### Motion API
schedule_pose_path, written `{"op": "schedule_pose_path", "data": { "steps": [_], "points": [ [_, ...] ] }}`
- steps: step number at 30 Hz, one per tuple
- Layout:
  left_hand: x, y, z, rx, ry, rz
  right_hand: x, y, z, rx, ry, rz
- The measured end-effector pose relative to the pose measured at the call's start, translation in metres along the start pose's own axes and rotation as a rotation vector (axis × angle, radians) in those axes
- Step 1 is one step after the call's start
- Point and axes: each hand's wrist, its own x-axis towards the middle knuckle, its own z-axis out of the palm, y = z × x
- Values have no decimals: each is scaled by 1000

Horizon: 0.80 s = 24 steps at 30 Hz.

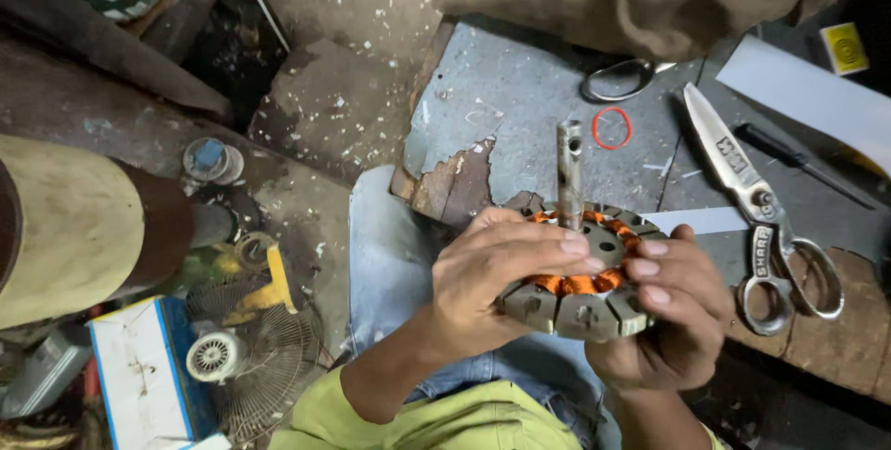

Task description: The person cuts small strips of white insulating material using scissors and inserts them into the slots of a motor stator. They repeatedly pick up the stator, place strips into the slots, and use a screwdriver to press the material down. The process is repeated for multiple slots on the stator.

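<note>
I've got the motor stator [583,274] in both hands, just in front of the bench edge [520,107], over my knee. My left hand [492,278] wraps the near-left rim, thumb across the top by the orange copper windings [580,283]. My right hand [673,320] cups the right side from below, fingertips [652,271] curled onto the top face. Both are closed on it.

Looks heavy for its size, prob. stacked steel, stiff, w/ a steel shaft [569,172] standing up from the centre. Rim teeth look safe to grip; shaft too. The windings look delicate, so I'd keep pressure off the wire.

Beyond the stator on the bench: big scissors [756,209] to the right, red rubber ring [612,127] behind the shaft.
</note>
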Motion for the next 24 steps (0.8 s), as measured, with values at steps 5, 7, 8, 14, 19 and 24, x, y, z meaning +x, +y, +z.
{"op": "schedule_pose_path", "data": {
  "steps": [5,7,8,14,19,24],
  "points": [
    [-2,2,-2,8,-44,-63,1,-7,-1,-18,-21,95],
    [-3,-1,-1,11,-18,-36,5,-7,-2,31,-35,116],
    [-5,-3,-1,-3,-3,-20,8,-7,-2,45,-48,122],
    [-13,-10,24,-150,239,-292,43,-11,-15,51,-194,255],
    [6,-5,28,-297,289,-417,90,-12,-65,-248,-407,297],
    [30,20,3,120,73,-362,105,20,-103,-1052,-416,399]
  ]
}}
